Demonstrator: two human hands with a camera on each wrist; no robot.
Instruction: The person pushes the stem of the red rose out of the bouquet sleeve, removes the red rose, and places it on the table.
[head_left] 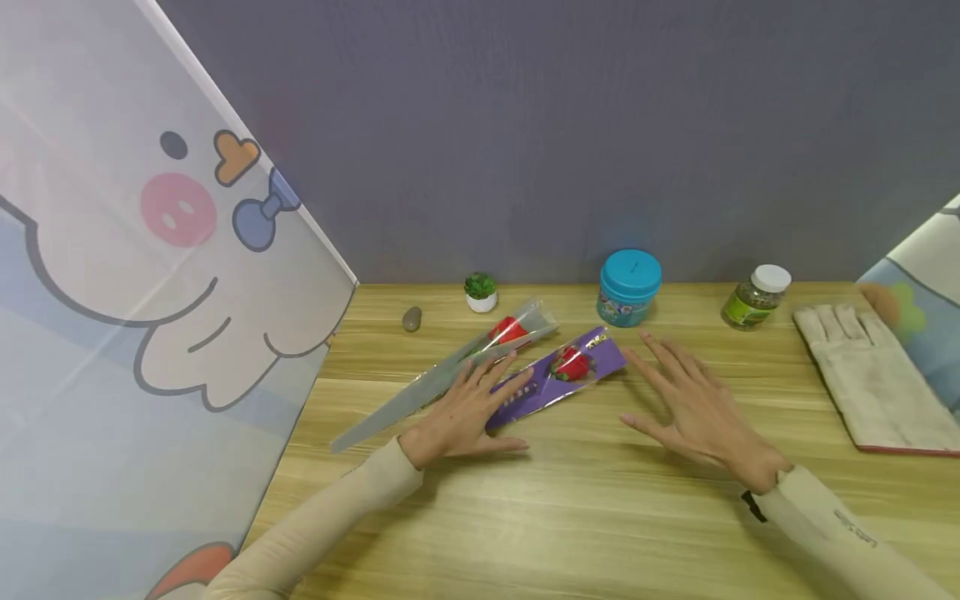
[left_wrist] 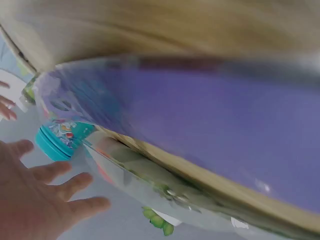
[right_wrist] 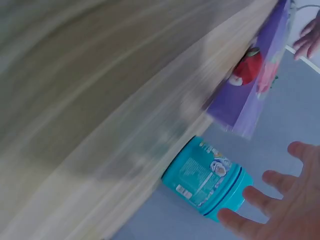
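Observation:
A single red rose in a purple sleeve with clear film (head_left: 546, 392) lies at a slant on the wooden table. Beside it, farther left, lies a second red rose in a grey translucent sleeve (head_left: 405, 400). My left hand (head_left: 468, 412) is over the lower part of both sleeves with its fingers spread, hiding part of them. Large and close, the purple sleeve (left_wrist: 215, 125) fills much of the left wrist view. My right hand (head_left: 697, 408) hovers with spread fingers just right of the purple sleeve's upper end and holds nothing.
Along the grey back wall stand a blue lidded tub (head_left: 630, 287), a white-capped jar (head_left: 756, 297) and a small potted succulent (head_left: 481, 292). A grey stone (head_left: 412, 318) lies at the left. Pale work gloves (head_left: 885, 387) rest at the right edge.

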